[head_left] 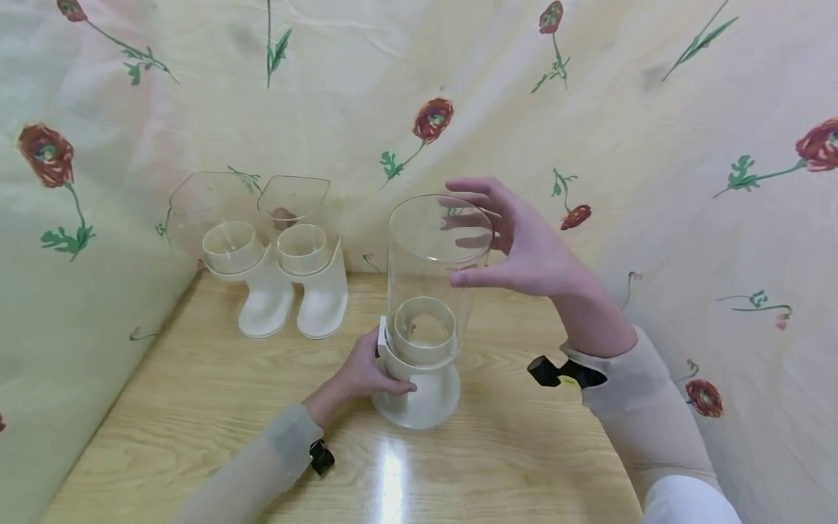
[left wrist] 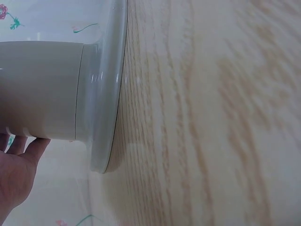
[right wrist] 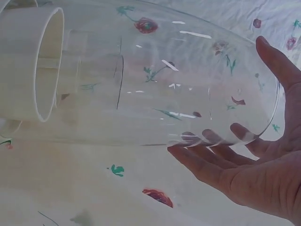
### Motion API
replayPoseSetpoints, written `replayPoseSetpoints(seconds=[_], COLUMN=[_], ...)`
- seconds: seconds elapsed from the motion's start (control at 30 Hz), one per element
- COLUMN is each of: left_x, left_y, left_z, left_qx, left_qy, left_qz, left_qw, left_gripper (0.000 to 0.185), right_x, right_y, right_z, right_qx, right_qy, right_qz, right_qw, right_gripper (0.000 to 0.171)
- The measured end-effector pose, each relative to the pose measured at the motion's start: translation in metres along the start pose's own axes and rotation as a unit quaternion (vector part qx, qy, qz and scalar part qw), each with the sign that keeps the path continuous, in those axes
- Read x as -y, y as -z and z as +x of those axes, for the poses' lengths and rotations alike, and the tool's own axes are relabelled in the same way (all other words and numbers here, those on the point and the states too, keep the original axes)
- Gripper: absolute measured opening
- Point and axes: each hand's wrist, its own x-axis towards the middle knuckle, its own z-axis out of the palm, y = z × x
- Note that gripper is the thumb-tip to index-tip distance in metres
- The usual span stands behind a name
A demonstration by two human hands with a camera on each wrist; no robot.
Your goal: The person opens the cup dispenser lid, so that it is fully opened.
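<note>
The clear cylinder stands upright on the white base, near the front middle of the worktop. Its lower end surrounds the white collar of the base, and the head view shows no tilt; the cylinder appears seated, though whether it is locked to the base cannot be told. The left hand grips the base at its left side, fingers curled round the stem just above the round foot, which lies flat on the worktop. The right hand is spread at the upper part of the cylinder: the thumb lies against the front wall, and the fingers reach round the far side, seen through the clear wall. They are nearly straight, cupping rather than clamping. Judged from this, the cylinder is already placed on its base and is being steadied or aligned; release of both hands is what remains for this unit. Two more dispensers stand side by side at the back left of the worktop, well apart from the hands, each with a clear container on a white base; these look fully assembled. A floral cloth hangs behind and to both sides of the worktop. A black strap sits at the right wrist.
</note>
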Motion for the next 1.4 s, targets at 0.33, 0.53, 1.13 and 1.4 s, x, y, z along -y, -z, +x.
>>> replayPoseSetpoints(seconds=[0.33, 0.53, 1.13, 1.4], left_x=[0.001, 0.000, -0.002, -0.001], left_y=[0.000, 0.002, -0.001, -0.001], left_z=[0.000, 0.001, -0.001, -0.001], left_qx=[0.000, 0.001, -0.012, -0.009], left_qy=[-0.003, -0.007, -0.011, -0.019], left_qz=[-0.005, -0.006, -0.001, -0.006], left_qw=[1.0000, 1.0000, 0.9999, 0.9998], left_gripper=[0.100, 0.099, 0.096, 0.095], right_x=[0.008, 0.010, 0.000, -0.005], right_y=[-0.001, 0.000, 0.005, 0.001], right_z=[-0.007, -0.003, 0.001, 0.000], right_qx=[-0.002, 0.003, 0.013, 0.015], right_qy=[0.030, 0.023, 0.001, -0.033], right_qz=[-0.018, -0.015, 0.007, 0.030], right_qw=[0.999, 1.000, 1.000, 0.999], right_gripper=[0.103, 0.101, 0.100, 0.098])
